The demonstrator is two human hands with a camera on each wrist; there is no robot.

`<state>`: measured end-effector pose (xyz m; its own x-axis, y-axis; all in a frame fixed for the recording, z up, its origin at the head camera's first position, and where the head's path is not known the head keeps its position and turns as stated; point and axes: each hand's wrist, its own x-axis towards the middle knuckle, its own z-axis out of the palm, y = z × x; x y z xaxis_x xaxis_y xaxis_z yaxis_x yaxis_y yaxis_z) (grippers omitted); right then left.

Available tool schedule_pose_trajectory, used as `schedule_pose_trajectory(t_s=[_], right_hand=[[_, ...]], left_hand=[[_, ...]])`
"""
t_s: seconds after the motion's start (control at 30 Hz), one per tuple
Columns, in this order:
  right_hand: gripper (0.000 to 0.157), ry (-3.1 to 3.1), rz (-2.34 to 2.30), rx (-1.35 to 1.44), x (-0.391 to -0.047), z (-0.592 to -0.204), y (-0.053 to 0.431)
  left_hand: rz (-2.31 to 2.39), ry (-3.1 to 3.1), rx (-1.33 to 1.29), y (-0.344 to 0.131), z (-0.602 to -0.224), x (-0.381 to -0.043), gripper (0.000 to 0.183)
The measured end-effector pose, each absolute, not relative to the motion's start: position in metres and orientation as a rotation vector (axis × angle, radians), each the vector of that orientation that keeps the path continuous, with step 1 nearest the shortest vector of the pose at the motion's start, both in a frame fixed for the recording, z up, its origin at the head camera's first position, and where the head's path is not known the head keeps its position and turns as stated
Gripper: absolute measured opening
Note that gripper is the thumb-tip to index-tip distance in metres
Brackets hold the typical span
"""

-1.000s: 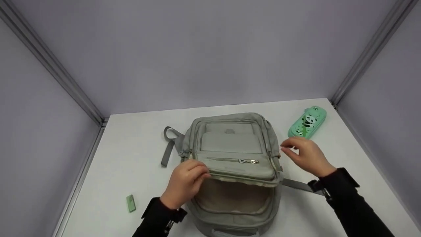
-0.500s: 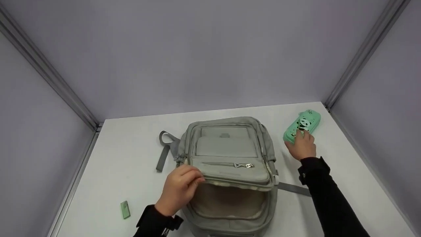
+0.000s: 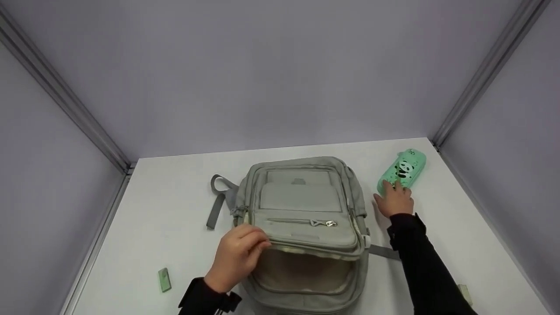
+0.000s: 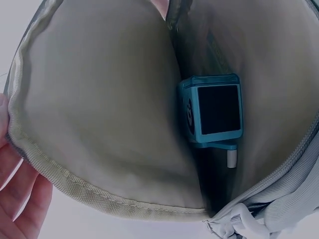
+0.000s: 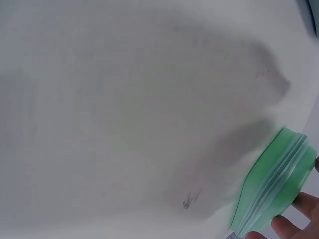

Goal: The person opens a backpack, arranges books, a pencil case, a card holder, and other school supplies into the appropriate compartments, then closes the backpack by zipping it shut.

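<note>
A grey-green backpack (image 3: 302, 190) lies on the table with its main compartment unzipped. My left hand (image 3: 238, 256) pinches the edge of the lifted front panel at its left side. Inside, the left wrist view shows a teal crank pencil sharpener (image 4: 212, 109) with a dark window and a white knob. At the right, a mint zip pencil case (image 3: 411, 164) with panda prints lies slanted. Fingers of my right hand (image 3: 396, 202) rest spread on its near end, the thumb held out to the left. The right wrist view has the fingertips at the case's side (image 5: 271, 184).
A small green block (image 3: 164, 280) lies at the left front. A pale piece (image 3: 464, 294) shows beside the right sleeve. Grey straps stick out on both sides of the backpack, one looped strap (image 3: 215, 210) at the left. Walls stand at the back and sides.
My right hand has gone from beside the backpack to the pencil case, then slid back slightly toward its near end. The left hand keeps its pinch on the panel.
</note>
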<state>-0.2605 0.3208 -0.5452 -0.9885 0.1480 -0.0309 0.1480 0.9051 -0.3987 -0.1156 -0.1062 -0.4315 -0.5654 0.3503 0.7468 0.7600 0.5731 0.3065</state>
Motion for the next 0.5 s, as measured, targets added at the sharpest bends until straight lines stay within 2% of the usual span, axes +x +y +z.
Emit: schedule_pose_trajectory(t_s=[0.2,0.33,0.5], right_hand=[[0.038,-2.883,0.582,-0.310,-0.257,-0.544,0.316],[0.036,-2.819,0.563,-0.403,-0.253,-0.544,0.316],[0.036,-2.796,0.586,-0.513,-0.249,-0.546,0.319]], left_hand=[[-0.845,-2.180,-0.866,-0.107,-0.432,-0.116,0.015],[-0.841,-2.211,-0.855,-0.108,-0.434,-0.114,0.011],[-0.848,-2.204,-0.860,-0.107,-0.435,-0.114,0.016]])
